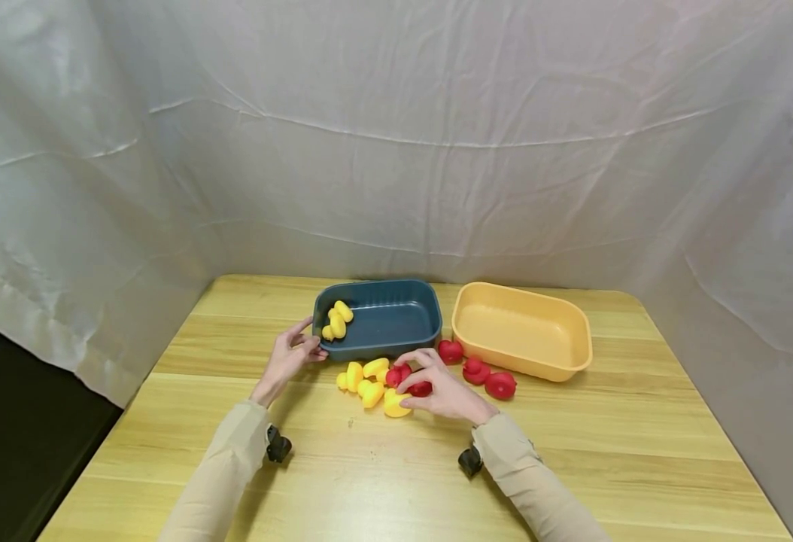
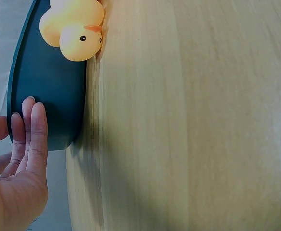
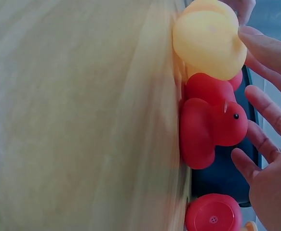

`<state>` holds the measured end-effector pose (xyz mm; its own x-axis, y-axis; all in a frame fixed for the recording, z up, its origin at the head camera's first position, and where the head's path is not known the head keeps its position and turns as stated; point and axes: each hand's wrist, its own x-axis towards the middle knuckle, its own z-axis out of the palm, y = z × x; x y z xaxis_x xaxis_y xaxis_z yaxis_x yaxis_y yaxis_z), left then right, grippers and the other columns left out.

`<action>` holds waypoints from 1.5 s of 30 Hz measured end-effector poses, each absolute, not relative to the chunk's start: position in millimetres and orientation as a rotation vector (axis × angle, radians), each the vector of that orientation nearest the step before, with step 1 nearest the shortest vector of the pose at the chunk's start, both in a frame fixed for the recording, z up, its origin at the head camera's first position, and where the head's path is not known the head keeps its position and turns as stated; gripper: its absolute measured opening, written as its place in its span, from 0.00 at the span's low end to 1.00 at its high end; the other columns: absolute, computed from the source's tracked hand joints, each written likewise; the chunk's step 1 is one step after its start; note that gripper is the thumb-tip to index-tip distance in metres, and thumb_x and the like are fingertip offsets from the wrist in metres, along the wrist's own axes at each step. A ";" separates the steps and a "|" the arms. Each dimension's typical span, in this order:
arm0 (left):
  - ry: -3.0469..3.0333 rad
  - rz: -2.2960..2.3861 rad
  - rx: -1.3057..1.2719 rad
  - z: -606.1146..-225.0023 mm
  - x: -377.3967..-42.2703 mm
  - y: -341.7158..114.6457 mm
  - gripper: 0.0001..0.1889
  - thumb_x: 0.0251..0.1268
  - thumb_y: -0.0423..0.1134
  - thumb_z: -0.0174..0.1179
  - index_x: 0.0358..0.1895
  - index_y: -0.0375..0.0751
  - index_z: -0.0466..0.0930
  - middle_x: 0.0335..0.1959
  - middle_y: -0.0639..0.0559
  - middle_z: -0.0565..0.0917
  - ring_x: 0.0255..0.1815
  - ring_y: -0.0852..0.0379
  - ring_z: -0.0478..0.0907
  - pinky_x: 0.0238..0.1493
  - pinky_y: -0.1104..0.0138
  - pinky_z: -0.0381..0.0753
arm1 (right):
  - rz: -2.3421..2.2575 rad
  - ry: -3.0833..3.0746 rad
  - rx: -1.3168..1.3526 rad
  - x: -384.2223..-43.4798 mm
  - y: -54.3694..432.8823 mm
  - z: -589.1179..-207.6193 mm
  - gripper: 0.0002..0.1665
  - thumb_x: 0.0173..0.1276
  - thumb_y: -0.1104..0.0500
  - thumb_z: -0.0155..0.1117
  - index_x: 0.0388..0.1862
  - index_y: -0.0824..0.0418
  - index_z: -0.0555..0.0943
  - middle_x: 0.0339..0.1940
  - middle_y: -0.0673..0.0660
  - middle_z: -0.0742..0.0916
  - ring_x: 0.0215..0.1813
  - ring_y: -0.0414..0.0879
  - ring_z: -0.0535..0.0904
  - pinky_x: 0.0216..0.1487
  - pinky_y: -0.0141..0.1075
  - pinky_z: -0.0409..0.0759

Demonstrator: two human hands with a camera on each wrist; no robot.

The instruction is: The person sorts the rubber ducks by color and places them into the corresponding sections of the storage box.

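Observation:
Near the front of the dark blue bin [image 1: 378,352], my right hand [image 1: 440,391] pinches a yellow rubber duck [image 1: 395,404] between thumb and fingers. The right wrist view shows the thumb tip [image 3: 246,32] against this duck's rounded body [image 3: 207,45]. Red rubber ducks [image 3: 212,130] sit close by, under and beside the right fingers. My left hand [image 1: 290,357] touches the left front corner of the bin, fingers nearly straight along its dark outer wall [image 2: 53,82]. Inside the bin's left end lie yellow ducks [image 1: 337,325]. More yellow ducks [image 1: 368,391] lie in front of it.
An orange-yellow bin [image 1: 521,331] stands to the right of the blue one. More red ducks [image 1: 500,385] rest before its front wall. The wooden tabletop [image 1: 369,482] ends at a pale hanging curtain [image 1: 396,188] behind both bins.

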<state>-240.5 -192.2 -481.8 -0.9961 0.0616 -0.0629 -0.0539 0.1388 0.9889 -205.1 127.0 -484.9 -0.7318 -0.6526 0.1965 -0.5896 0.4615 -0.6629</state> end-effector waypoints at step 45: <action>2.305 1.998 0.000 -481.9 -240.8 -192.5 0.31 0.75 0.29 0.49 0.79 0.33 0.53 0.45 0.35 0.82 0.34 0.62 0.86 0.52 0.60 0.90 | -0.810 2.553 -1.082 -206.1 117.5 -469.0 0.14 0.55 0.52 0.81 0.38 0.44 0.85 0.44 0.48 0.79 0.59 0.46 0.61 0.56 0.45 0.66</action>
